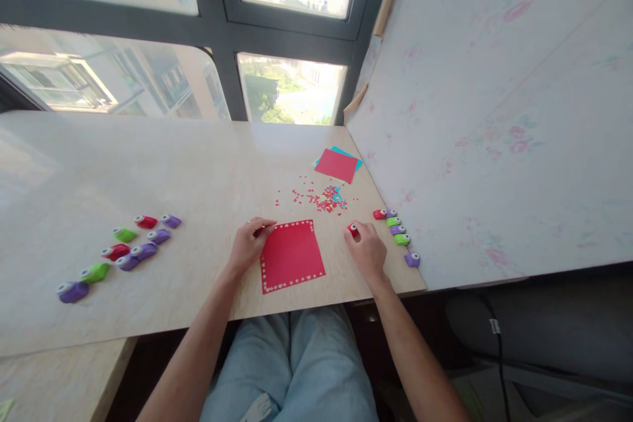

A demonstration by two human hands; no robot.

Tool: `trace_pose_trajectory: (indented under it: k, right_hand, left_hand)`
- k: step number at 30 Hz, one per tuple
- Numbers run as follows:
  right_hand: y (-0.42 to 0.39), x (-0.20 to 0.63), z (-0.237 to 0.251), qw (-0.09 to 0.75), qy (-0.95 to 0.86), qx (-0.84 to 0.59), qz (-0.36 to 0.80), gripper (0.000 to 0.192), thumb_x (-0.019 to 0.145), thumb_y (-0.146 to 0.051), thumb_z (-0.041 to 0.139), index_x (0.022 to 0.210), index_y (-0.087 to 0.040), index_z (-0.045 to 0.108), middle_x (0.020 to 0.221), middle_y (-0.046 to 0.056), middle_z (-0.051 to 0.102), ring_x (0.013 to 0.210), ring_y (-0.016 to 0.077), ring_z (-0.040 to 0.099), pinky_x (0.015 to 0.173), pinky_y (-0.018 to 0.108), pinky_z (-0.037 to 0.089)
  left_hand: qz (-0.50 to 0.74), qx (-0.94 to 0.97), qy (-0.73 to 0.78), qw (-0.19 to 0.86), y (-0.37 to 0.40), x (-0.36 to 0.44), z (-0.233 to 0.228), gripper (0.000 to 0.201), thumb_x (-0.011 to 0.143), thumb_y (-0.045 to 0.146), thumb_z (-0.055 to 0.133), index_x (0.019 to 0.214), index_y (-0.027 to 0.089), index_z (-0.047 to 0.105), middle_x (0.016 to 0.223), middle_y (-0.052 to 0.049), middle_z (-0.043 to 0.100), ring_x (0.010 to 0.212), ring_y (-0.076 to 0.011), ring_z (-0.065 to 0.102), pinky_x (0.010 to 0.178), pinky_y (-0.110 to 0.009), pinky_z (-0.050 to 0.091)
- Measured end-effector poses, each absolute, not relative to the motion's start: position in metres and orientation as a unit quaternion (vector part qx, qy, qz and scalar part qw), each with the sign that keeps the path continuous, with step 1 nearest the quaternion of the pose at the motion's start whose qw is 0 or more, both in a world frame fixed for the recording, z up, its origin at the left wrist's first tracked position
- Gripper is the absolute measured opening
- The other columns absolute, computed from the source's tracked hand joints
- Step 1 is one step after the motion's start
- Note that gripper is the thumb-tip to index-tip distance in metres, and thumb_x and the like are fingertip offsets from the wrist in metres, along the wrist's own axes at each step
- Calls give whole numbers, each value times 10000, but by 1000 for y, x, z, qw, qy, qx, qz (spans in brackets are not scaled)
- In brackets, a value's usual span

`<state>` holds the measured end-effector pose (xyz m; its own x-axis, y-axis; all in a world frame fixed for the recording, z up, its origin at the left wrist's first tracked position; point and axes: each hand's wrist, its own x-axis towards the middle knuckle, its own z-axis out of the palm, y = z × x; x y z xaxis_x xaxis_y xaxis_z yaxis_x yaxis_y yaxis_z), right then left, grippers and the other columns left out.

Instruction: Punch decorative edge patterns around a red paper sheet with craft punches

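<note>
A red sheet of paper (293, 257) lies on the table in front of me, with small shapes punched along its left, top and bottom edges; the right edge looks mostly plain. My left hand (251, 242) is closed at the sheet's upper left corner, thumb and fingers pinching it. To the right of the paper, apart from it, my right hand (366, 249) grips a small red craft punch (353, 229) with a white, dark-centred top. Part of the punch is hidden by the fingers.
Red and blue paper cut-outs (329, 199) are scattered behind the sheet, near stacked red and blue paper (337, 165). Several craft punches (397, 230) line the wall at right. More coloured punches (143, 250) stand at left. A window (291, 86) rises behind the table (212, 165).
</note>
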<state>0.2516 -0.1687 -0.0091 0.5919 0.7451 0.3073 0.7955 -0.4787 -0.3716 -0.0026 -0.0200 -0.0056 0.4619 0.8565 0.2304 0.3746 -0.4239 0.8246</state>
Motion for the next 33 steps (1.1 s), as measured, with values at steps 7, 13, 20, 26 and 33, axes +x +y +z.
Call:
trace_pose_trajectory:
  k: [7, 13, 20, 26, 33]
  right_hand:
    - [-165, 259, -15, 357, -428, -829, -25, 340, 903, -331, 486, 1137, -155, 660, 1071, 134, 643, 958, 257, 602, 828, 359, 482]
    - [-161, 269, -21, 416, -329, -845, -61, 404, 871, -275, 476, 1226, -123, 593, 1242, 187, 569, 1160, 286, 521, 965, 417, 440]
    - [-160, 281, -25, 443, -324, -829, -107, 434, 822, -163, 444, 1238, -111, 557, 1194, 185, 586, 1180, 273, 496, 1032, 447, 395]
    - [-180, 284, -33, 421, -302, -839, -167, 547, 825, -195, 446, 1364, -103, 439, 1324, 211, 502, 1271, 303, 449, 1036, 477, 405]
    - [-210, 287, -40, 411, -271, -858, -146, 630, 833, -242, 447, 1434, -80, 352, 1325, 240, 499, 1157, 331, 533, 976, 491, 428]
  left_hand:
    - [336, 770, 407, 359, -19, -3, -6, 275, 853, 377, 515, 893, 191, 714, 923, -72, 717, 848, -201, 645, 760, -316, 504]
    - [333, 774, 404, 356, -19, -3, -6, 292, 846, 406, 520, 892, 198, 719, 924, -67, 723, 842, -211, 653, 733, -314, 511]
    - [340, 769, 398, 368, -18, -4, -6, 286, 839, 417, 535, 894, 201, 715, 934, -67, 724, 854, -220, 657, 742, -320, 520]
    - [337, 768, 400, 370, -18, -4, -6, 291, 843, 426, 531, 903, 205, 710, 943, -68, 727, 860, -227, 657, 749, -327, 521]
    - [341, 770, 395, 368, -18, -5, -7, 272, 848, 410, 540, 907, 207, 711, 946, -58, 723, 869, -222, 658, 735, -314, 515]
